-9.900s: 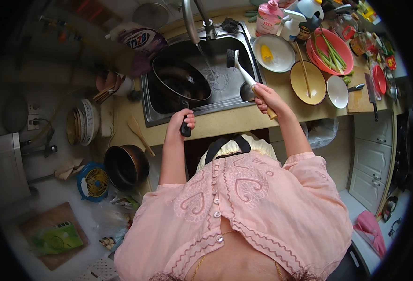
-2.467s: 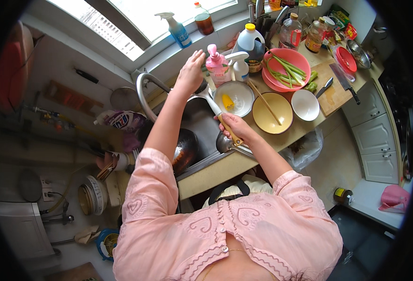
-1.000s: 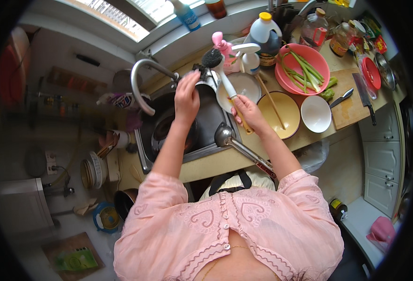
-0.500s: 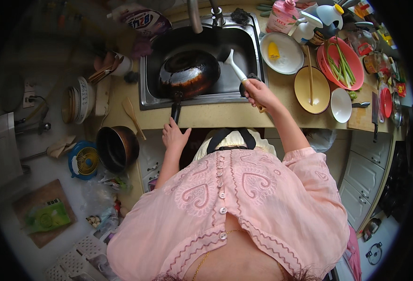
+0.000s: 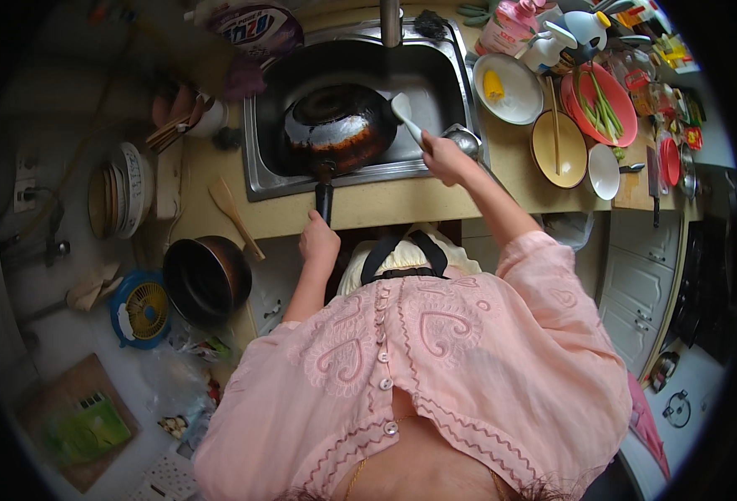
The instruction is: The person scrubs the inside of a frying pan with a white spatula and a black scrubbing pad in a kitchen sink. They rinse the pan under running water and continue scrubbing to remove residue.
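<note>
A dark wok [image 5: 335,129] lies upside down in the steel sink [image 5: 255,179], its scorched underside facing up. Its black handle [image 5: 324,200] sticks out over the front rim toward me. My left hand [image 5: 320,240] is closed around the end of that handle. In my right hand [image 5: 449,160] is a white dish brush [image 5: 410,121], its head against the wok's right side; the bristles are hidden. Just behind the right hand, a round metal ladle [image 5: 464,142] rests at the sink's right edge.
Right of the sink stand a white bowl [image 5: 506,104] with a yellow piece, a yellow bowl [image 5: 544,163] with chopsticks, a small white bowl [image 5: 604,174] and a red basin [image 5: 619,92] with green stalks. At left are a wooden spatula [image 5: 236,219], an empty pot [image 5: 205,280] and stacked plates [image 5: 126,192].
My right hand has brought the brush leftward, from over the sink's right side to the wok. My left hand's fingers have closed around the handle. The whole view has shifted slightly.
</note>
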`<state>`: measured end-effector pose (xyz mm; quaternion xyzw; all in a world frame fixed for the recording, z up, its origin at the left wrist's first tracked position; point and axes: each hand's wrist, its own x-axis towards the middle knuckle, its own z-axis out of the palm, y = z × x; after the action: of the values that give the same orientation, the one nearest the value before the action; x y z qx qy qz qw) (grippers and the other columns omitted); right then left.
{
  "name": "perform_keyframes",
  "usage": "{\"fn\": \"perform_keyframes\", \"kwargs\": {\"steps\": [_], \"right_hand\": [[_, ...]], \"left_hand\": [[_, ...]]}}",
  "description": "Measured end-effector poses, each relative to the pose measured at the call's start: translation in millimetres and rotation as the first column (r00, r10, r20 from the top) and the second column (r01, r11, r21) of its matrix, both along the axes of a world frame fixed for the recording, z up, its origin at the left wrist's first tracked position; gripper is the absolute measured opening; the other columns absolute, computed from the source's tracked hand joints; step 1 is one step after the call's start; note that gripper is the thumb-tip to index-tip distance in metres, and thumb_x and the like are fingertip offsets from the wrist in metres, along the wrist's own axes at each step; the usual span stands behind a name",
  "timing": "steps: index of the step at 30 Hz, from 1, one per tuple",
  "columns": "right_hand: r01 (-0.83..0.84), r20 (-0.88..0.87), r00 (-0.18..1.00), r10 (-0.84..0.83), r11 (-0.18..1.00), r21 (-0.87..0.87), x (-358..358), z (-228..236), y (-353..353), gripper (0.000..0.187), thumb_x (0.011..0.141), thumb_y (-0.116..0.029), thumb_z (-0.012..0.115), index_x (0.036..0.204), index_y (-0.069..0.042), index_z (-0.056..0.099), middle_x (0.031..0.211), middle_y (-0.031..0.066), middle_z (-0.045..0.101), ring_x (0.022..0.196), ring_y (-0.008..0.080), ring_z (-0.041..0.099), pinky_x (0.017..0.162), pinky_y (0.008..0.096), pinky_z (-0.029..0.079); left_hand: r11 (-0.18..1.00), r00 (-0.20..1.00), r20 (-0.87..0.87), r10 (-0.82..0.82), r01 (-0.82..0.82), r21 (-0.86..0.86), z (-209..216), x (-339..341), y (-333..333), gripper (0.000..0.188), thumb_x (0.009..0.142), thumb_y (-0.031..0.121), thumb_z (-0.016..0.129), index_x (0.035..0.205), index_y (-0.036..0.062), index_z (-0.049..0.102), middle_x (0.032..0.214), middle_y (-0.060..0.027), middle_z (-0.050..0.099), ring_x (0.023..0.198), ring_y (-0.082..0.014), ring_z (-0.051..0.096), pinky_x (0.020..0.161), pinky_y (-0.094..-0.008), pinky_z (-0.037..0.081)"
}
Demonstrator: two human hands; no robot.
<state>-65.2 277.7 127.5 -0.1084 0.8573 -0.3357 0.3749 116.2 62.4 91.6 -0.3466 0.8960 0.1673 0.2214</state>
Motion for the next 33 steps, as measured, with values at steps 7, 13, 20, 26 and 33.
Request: {"fn": "perform_keyframes", "kwargs": {"steps": [7,13,20,26,33], "right_hand": [[-0.021,-0.119,0.993,0.022,1.0,0.01,-7.8,-20.3,-3.8,0.029,0.082,-0.011,0.046,0.111,-0.005,0.048,0.063,0.0134,0.054,0.047,0.0219,0.052,0.043,0.037,0.043],[-0.235,0.026,0.972,0.234,0.968,0.088,-42.2,9.7,1.1,0.029,0.082,-0.011,0.048,0.11,-0.01,0.054,0.065,0.0083,0.053,0.049,0.019,0.049,0.046,0.0345,0.041],[-0.117,0.039,0.993,0.112,0.983,0.145,-113.7,-43.0,-43.1,0.022,0.076,-0.008,0.051,0.096,-0.009,0.059,0.069,0.0113,0.059,0.058,0.0221,0.058,0.053,0.0356,0.048],[-0.629,0.027,0.777,0.629,0.772,0.097,-126.6,23.4,-20.8,0.031,0.08,-0.013,0.05,0.109,-0.006,0.058,0.063,0.0069,0.053,0.052,0.0166,0.052,0.044,0.0334,0.043],[-0.051,0.31,0.947,0.084,0.992,-0.114,-148.0,-53.9,-20.0,0.015,0.08,-0.009,0.049,0.092,-0.005,0.056,0.062,0.0074,0.05,0.048,0.0175,0.05,0.041,0.0326,0.039]], "left_hand": [[0.996,0.998,-0.044,0.041,-0.038,0.075,-0.9,-0.8,5.7,0.031,0.076,0.006,0.05,0.104,0.0001,0.039,0.086,-0.0269,0.06,0.085,-0.0424,0.059,0.075,-0.0488,0.046],[0.998,0.999,-0.005,0.034,-0.034,0.044,-2.6,0.6,-2.4,0.031,0.078,0.007,0.051,0.105,-0.0003,0.038,0.085,-0.0249,0.06,0.082,-0.0402,0.06,0.073,-0.0468,0.048],[0.999,0.999,0.035,0.034,-0.035,0.028,1.0,-6.8,0.2,0.036,0.077,0.007,0.052,0.109,0.0015,0.038,0.086,-0.0239,0.061,0.082,-0.0407,0.06,0.073,-0.0471,0.048],[0.995,0.993,0.066,0.1,-0.098,-0.037,-4.7,3.6,-3.3,0.036,0.077,0.008,0.053,0.109,0.0029,0.038,0.086,-0.0248,0.06,0.082,-0.0406,0.059,0.072,-0.0478,0.048],[0.994,0.988,0.113,0.101,-0.096,-0.054,-5.6,-9.8,6.6,0.039,0.075,0.009,0.055,0.11,0.004,0.037,0.085,-0.0247,0.06,0.082,-0.0407,0.059,0.072,-0.0477,0.048]]}}
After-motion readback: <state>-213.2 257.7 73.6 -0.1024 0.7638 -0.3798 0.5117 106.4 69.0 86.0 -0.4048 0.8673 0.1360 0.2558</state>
